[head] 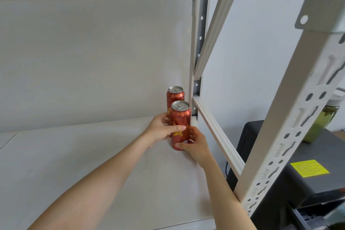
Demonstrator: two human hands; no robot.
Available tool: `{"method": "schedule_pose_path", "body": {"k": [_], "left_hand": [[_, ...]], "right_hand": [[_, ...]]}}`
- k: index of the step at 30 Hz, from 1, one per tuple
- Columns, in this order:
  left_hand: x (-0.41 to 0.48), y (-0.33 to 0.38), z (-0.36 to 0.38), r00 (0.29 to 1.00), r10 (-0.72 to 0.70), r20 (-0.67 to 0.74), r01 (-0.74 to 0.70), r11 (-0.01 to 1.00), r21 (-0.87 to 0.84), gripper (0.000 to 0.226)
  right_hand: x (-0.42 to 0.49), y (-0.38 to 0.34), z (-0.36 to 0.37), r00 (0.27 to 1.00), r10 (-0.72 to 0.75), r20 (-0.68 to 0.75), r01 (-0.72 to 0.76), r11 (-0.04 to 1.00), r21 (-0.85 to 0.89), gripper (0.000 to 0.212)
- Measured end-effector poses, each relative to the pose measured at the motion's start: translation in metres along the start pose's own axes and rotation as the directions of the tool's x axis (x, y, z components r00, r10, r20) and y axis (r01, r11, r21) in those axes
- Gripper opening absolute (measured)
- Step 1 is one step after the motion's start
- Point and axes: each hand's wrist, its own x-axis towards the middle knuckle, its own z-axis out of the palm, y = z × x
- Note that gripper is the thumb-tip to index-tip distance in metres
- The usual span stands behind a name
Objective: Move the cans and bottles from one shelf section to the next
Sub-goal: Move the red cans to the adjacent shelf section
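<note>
Both my left hand (160, 131) and right hand (196, 146) grip the nearer red metal can (181, 116), upright on the white shelf (93, 155); a second red can (175, 95) stands just behind.

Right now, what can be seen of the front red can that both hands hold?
The front can is tall, red metal with gold lettering, its silver top unopened. It is upright near the right rear corner of the white shelf board, directly before a matching rear can. The left hand grips its middle, the right hand its lower part. Whether its base rests on the board is unclear.
</note>
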Motion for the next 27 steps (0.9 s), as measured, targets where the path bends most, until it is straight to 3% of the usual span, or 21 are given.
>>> {"method": "schedule_pose_path", "body": {"k": [20, 27], "left_hand": [[0.032, 0.0, -0.005, 0.998, -0.022, -0.059, 0.023, 1.0, 0.011, 0.054], [0.022, 0.0, -0.021, 0.999, 0.044, -0.017, -0.041, 0.983, 0.178, 0.04]], "right_hand": [[0.039, 0.008, 0.002, 1.0, -0.005, -0.011, 0.005, 1.0, -0.005, 0.064], [0.029, 0.006, 0.001, 0.995, 0.0, -0.096, -0.011, 0.994, -0.112, 0.065]]}}
